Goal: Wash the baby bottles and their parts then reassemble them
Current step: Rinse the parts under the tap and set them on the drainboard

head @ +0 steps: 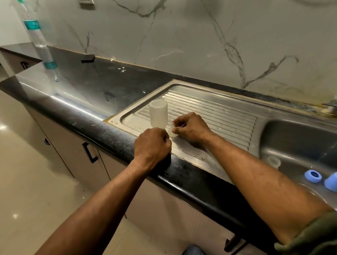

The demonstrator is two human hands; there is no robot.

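Fingers (174, 130) of the right hand (191, 128) pinch a soft, slippery clear nipple (171, 131); left hand (152, 144) curled, contents hidden; light bottle (158, 113) inverted beside.

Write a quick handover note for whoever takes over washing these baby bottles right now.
Right hand pinches a small clear part over the drainboard. Left hand is curled beside it; its contents are hidden. One bottle body stands upside down on the drainboard. In the sink basin: blue ring, blue cap, clear piece. Left: wash those, reassemble everything.
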